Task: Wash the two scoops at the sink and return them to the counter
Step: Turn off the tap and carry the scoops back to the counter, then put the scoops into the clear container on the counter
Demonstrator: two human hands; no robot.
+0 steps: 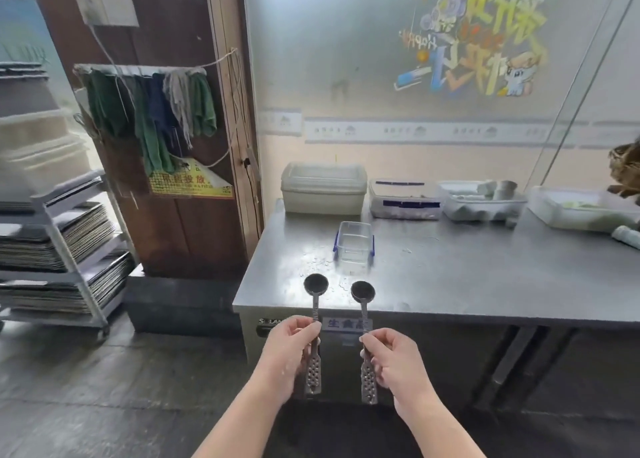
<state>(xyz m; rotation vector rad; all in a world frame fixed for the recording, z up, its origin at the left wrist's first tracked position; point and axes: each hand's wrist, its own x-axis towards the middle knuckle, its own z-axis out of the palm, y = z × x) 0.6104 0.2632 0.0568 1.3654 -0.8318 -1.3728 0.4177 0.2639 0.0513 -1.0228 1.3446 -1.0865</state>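
Observation:
Two dark metal scoops with round bowls and perforated handles are held side by side in front of me. My left hand (pixel 289 350) grips the handle of the left scoop (pixel 316 284). My right hand (pixel 394 357) grips the handle of the right scoop (pixel 363 292). Both bowls point away from me and hover just over the front edge of the steel counter (pixel 467 277). The handle ends hang below my fingers. No sink is in view.
An empty clear box with blue clips (pixel 354 244) stands on the counter just beyond the scoops. Several lidded plastic containers (pixel 323 187) line the back wall. A rack of stacked trays (pixel 59 246) stands at the left, beside hanging cloths (pixel 152 111).

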